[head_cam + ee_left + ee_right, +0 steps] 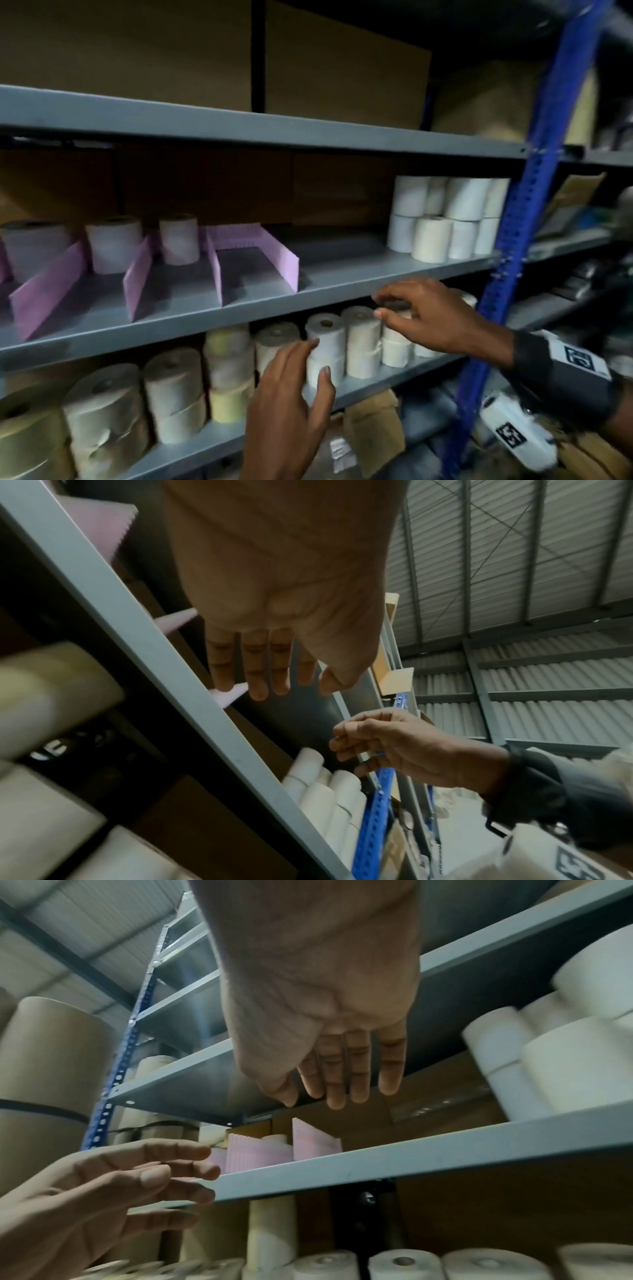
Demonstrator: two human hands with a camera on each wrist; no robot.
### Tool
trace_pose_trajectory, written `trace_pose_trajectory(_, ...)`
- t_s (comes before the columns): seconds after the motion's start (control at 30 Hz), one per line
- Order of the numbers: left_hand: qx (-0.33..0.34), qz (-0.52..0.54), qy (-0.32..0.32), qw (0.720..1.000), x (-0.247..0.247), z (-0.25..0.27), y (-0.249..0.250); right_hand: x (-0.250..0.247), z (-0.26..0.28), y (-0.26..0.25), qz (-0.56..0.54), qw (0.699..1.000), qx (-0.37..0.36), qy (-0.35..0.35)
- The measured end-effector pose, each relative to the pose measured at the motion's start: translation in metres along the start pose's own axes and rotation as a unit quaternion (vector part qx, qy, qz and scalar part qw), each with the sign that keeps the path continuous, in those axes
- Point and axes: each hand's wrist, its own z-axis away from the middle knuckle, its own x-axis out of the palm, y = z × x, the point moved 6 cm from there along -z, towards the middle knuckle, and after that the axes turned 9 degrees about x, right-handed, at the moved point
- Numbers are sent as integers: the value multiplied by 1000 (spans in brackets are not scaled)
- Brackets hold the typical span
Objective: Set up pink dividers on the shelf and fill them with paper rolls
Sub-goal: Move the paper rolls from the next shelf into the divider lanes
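Both hands hang empty, fingers spread. The paper rolls [325,346] stand upright just ahead of the left hand [291,404] and under the right hand [424,318]; the pink dividers [253,260] wait above.

No readable text, only square coded markers on white wrist device [579,358], lettering illegible

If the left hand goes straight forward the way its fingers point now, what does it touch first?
Most likely the white paper roll on the lower shelf: the left hand is open, its fingertips at that roll's side. Depth is unclear, so contact may already exist.
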Motion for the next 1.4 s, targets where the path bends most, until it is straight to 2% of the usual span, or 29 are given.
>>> trace_pose_trajectory(0.17,31,31,-14,999,71,-11,37,-16,7,80,-1,998,59,29)
trace_pose_trajectory(0.33,-29,35,-31,998,159,-42,42,-32,-10,152,-34,992,111,48)
trace_pose_trajectory(0.43,-37,16,-92,995,214,-72,47,-44,-28,184,-37,990,125,47)
trace_pose_trajectory(0.53,-18,10,-86,996,240,-106,50,-58,-45,216,-29,989,129,62)
trace_pose_trajectory(0.7,-27,-2,-83,996,273,-164,36,-63,-81,255,-1,988,137,67)
trace_pose_trajectory(0.9,-93,39,-125,987,321,-223,3,-52,-135,275,52,990,126,22)
trace_pose_trajectory(1.0,-117,20,-149,982,345,-240,-11,-46,-168,274,81,990,115,0)
trace_pose_trajectory(1.13,-115,-2,-177,977,371,-261,-18,-31,-206,271,167,978,95,-83)
trace_pose_trajectory(1.23,-101,-38,-195,975,379,-264,-19,-25,-215,275,201,965,85,-144)
trace_pose_trajectory(1.3,-87,-52,-189,977,378,-263,-18,-24,-216,277,188,966,85,-157)
trace_pose_trajectory(1.4,-75,-47,-183,979,377,-262,-18,-24,-212,275,173,972,69,-140)
